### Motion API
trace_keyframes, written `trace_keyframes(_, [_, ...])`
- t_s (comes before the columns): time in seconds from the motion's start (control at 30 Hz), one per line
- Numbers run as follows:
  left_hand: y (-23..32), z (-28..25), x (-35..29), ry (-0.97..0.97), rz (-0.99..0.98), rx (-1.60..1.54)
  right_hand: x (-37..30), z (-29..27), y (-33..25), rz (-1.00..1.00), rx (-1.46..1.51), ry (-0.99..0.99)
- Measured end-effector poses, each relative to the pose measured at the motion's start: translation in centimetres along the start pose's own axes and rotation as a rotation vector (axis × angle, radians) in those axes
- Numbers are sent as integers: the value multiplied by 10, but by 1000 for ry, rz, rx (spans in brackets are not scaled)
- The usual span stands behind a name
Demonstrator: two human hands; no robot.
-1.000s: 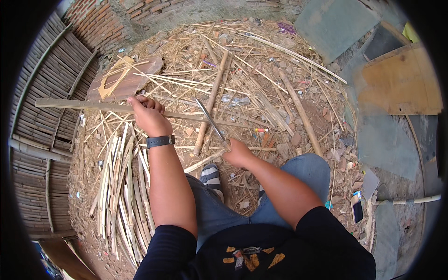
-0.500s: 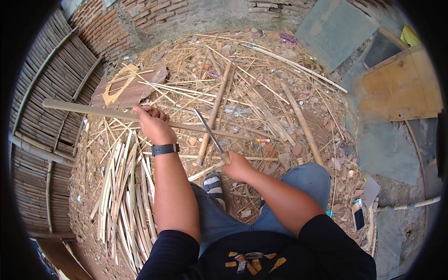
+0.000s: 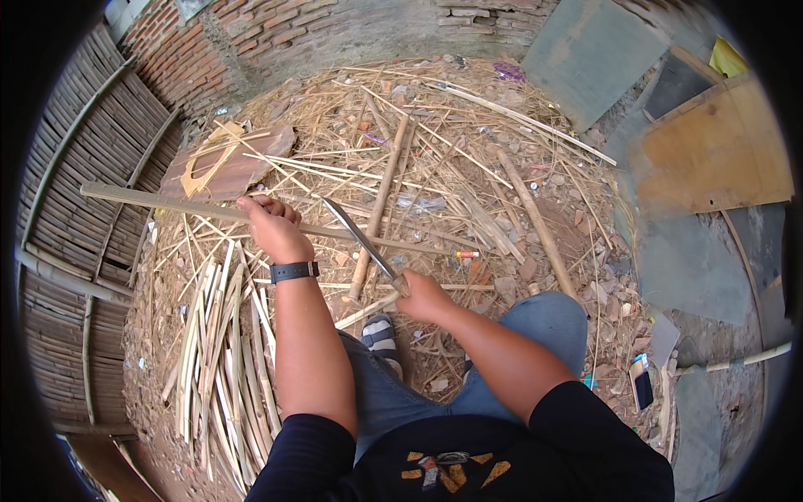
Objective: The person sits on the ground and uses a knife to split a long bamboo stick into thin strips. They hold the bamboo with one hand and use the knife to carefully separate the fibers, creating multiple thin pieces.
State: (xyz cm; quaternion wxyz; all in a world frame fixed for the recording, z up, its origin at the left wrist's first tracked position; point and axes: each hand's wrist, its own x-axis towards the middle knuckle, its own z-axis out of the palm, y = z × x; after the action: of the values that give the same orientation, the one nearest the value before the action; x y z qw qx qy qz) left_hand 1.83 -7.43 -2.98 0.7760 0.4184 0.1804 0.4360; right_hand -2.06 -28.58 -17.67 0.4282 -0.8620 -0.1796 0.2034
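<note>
My left hand [image 3: 278,232] is closed around a long bamboo slat [image 3: 159,199], which runs from the far left, slanting down to the right in front of me. In my right hand [image 3: 422,297] is the handle of a machete [image 3: 355,233]. Its blade points up and left, passing across the slat to the right of my left hand; whether it touches the slat I cannot tell. My fingers hide the slat's middle and most of the machete's handle.
A pile of split bamboo strips [image 3: 226,360] lies left of my legs. Bamboo poles [image 3: 385,197] and loose strips litter the rubble ahead. A rusty sheet [image 3: 188,171] lies far left, a phone [image 3: 642,389] at right. Woven bamboo wall [image 3: 84,167] and leaning panels [image 3: 711,159] flank me.
The machete's tip has swung left, and more of the blade's flat side shows. My left hand keeps its hold on the slat, nearly unmoved. The whole view has shifted slightly.
</note>
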Motion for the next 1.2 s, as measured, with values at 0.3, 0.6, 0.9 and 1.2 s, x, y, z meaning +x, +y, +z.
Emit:
trace_keyframes(0.3, [0, 4, -5, -3, 5, 7, 2, -4, 4, 40, -49, 7])
trace_keyframes(0.6, [0, 5, -4, -4, -22, 14, -3, 0, -10, -17, 8, -15])
trace_keyframes(0.9, [-3, 8, -9, 13, -27, 4, 3, 0, 10, -12, 69, 70])
trace_keyframes(1.2, [-6, 5, -6, -32, -26, 33, 4, -5, 5, -11, 54, 7])
